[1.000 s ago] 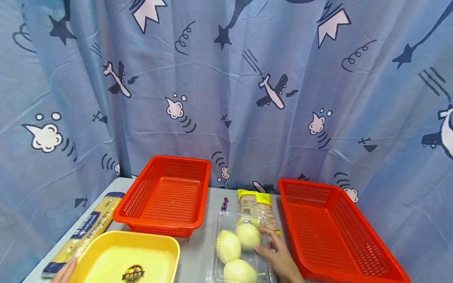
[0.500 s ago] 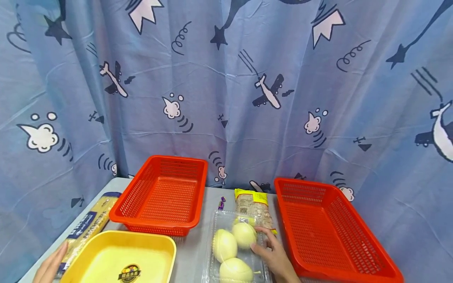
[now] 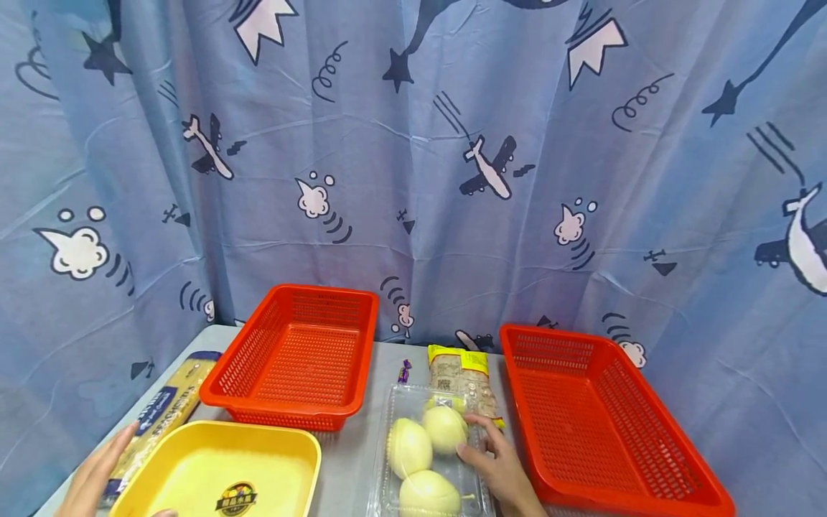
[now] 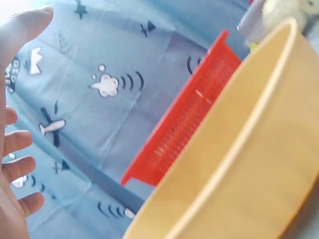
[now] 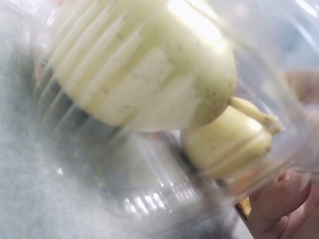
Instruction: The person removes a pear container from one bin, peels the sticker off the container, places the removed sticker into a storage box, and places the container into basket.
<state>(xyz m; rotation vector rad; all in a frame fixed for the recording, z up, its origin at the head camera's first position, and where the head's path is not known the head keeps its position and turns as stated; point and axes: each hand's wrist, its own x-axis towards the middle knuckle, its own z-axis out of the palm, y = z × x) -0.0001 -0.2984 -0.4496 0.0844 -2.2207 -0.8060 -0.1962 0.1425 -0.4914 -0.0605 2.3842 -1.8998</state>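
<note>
A clear plastic clamshell box [image 3: 474,485] holding several pale yellow pears [image 3: 429,494] is at front centre in the head view. My right hand [image 3: 502,470] grips the box by its right side, thumb and fingers at the edge. In the right wrist view, two pears [image 5: 149,64] show through the ribbed plastic, the fingers [image 5: 281,199] at the right. My left hand [image 3: 97,474] is at the left side of a yellow plastic basin [image 3: 213,431] with a round fruit sticker. Its fingers are spread and hold nothing, apart from the basin rim in the left wrist view.
A red basket [image 3: 310,413] stands behind the basin, another red basket [image 3: 620,431] at the right. A long yellow noodle packet [image 3: 171,406] lies along the left table edge. Behind the box are a yellow-topped bag [image 3: 459,366] and a purple-wrapped candy [image 3: 404,371]. A blue curtain [image 3: 388,179] hangs behind.
My left hand has come away from the basin's left rim and opened out, more of it now in view. My right hand keeps its place on the box. The view has shifted slightly.
</note>
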